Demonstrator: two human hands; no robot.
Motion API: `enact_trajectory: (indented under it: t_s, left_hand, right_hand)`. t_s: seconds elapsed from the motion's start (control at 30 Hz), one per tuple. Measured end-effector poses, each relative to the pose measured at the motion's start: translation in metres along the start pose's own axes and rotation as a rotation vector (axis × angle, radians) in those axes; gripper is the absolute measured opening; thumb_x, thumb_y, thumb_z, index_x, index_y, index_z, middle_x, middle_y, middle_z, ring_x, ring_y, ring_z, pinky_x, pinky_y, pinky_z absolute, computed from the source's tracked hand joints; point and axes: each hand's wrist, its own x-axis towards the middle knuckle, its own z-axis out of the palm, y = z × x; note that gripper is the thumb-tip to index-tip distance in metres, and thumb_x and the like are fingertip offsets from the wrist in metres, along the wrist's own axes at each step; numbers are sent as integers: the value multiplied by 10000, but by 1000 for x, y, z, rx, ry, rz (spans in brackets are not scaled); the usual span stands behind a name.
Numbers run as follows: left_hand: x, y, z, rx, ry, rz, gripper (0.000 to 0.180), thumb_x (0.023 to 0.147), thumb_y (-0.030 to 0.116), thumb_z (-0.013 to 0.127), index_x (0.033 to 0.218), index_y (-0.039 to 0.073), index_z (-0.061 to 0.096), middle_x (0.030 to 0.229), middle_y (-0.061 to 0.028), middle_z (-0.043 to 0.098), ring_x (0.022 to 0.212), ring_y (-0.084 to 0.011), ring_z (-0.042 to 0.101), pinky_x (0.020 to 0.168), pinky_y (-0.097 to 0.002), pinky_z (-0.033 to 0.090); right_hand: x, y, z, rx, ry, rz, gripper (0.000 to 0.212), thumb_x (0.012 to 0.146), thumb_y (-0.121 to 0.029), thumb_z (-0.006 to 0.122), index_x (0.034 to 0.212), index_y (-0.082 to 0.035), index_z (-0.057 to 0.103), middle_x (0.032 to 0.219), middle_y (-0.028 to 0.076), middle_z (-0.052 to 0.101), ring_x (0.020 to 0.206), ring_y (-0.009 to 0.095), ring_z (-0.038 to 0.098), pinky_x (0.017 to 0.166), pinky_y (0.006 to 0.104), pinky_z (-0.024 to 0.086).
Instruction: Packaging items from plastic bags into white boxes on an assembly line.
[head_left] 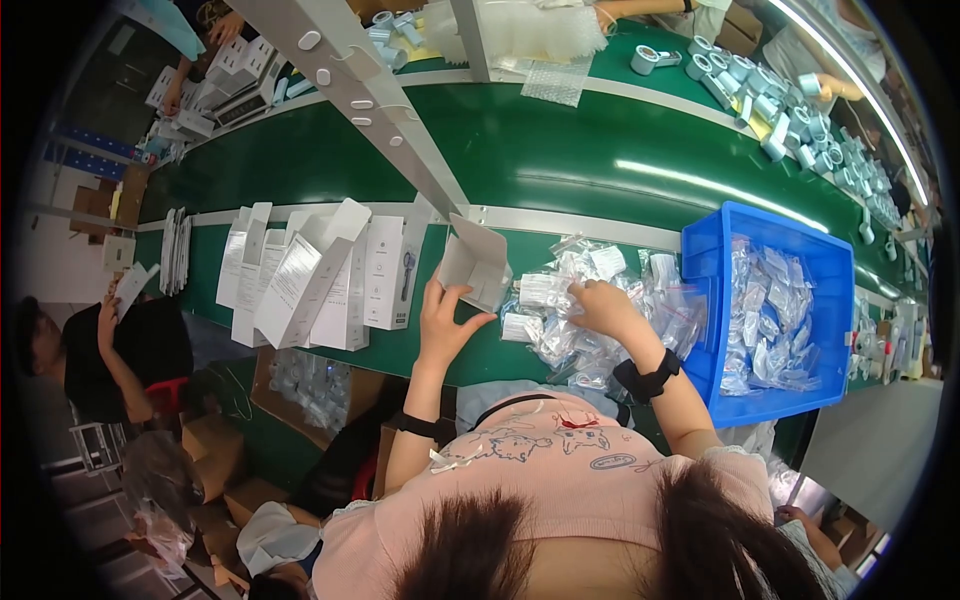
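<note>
My left hand [447,318] is wrapped around the near side of a small white cardboard box [478,262], with its fingers and thumb on either side. The box's top flap stands up, and its inside looks hollow and pale. To the right, my right hand [610,310] reaches into a pile of small clear plastic bags [570,345] with white labels. Its fingertips are bent down onto one labelled bag [545,291]. What the bags contain is too small to make out. Both wrists wear black bands.
Several white printed boxes [385,270] lean together on the green table at the left. A blue bin [705,385] of similar bags stands at the right. A green conveyor belt [560,150] runs beyond a metal rail, and a grey post [400,140] rises there. Other people work nearby.
</note>
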Motion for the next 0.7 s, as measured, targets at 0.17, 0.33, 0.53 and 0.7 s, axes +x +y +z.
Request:
enact_trajectory:
  t_s: [0.17, 0.33, 0.53, 0.7]
  left_hand:
    - [-4, 3, 4, 11, 107, 54, 821, 539, 231, 806, 1217, 88, 365, 1185, -196, 403, 1082, -337, 439, 852, -377, 405]
    - [-2, 6, 7, -209, 95, -29, 1103, 513, 240, 822, 1343, 87, 112, 1305, -220, 294, 1186, -342, 353, 944, -398, 342]
    - [-4, 9, 12, -160, 153, -49, 1135, 465, 224, 834, 1333, 52, 123, 1274, -183, 337, 1143, -343, 373, 912, -394, 359]
    - [-3, 20, 2, -35, -5, -264, 1071, 461, 158, 829, 1321, 33, 203, 1291, -179, 340, 1162, -312, 391, 953, -377, 333]
  right_hand:
    - [11, -19, -39, 87, -33, -1, 353, 673, -214, 648, 959, -46, 527, 817, 155, 575, 808, 346, 560, 674, 414, 475]
    - [24, -43, -54, 440, 181, -171, 625, 655, -177, 687, 1200, -69, 400, 1027, 188, 511, 971, 352, 494, 793, 390, 431]
    - [39, -65, -48, 539, 321, -480, 984, 629, -206, 743, 1369, -81, 106, 1281, 231, 314, 1188, 364, 325, 958, 374, 322]
    - [38, -78, -33, 633, 173, -543, 1088, 622, -261, 762, 1369, -65, -4, 1282, 274, 291, 1188, 384, 328, 968, 388, 314]
